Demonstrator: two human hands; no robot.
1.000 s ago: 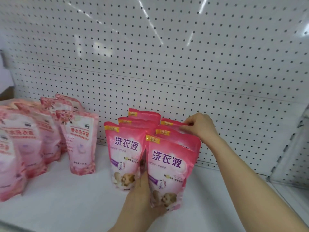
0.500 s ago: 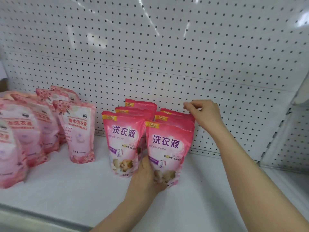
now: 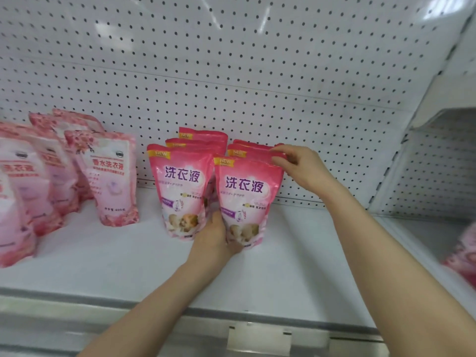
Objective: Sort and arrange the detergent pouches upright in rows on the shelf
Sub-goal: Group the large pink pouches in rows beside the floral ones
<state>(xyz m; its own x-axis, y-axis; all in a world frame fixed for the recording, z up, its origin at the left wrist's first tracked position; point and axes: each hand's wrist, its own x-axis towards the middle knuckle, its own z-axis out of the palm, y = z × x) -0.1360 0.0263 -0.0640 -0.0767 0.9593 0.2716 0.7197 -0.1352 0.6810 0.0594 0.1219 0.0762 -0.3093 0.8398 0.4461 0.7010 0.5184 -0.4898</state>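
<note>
The left hand (image 3: 213, 238) grips the base of the front glossy pink plastic detergent pouch (image 3: 247, 199) on the white shelf (image 3: 296, 253). Above that grip, the right hand (image 3: 301, 166) pinches the top of the rear pink pouch (image 3: 248, 152). The two are best eased flush and upright.

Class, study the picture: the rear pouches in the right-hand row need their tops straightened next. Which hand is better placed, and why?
Probably the right hand: its fingers pinch the top of a rear pouch there, while the left hand is low, gripping the base of the front pouch.
</note>
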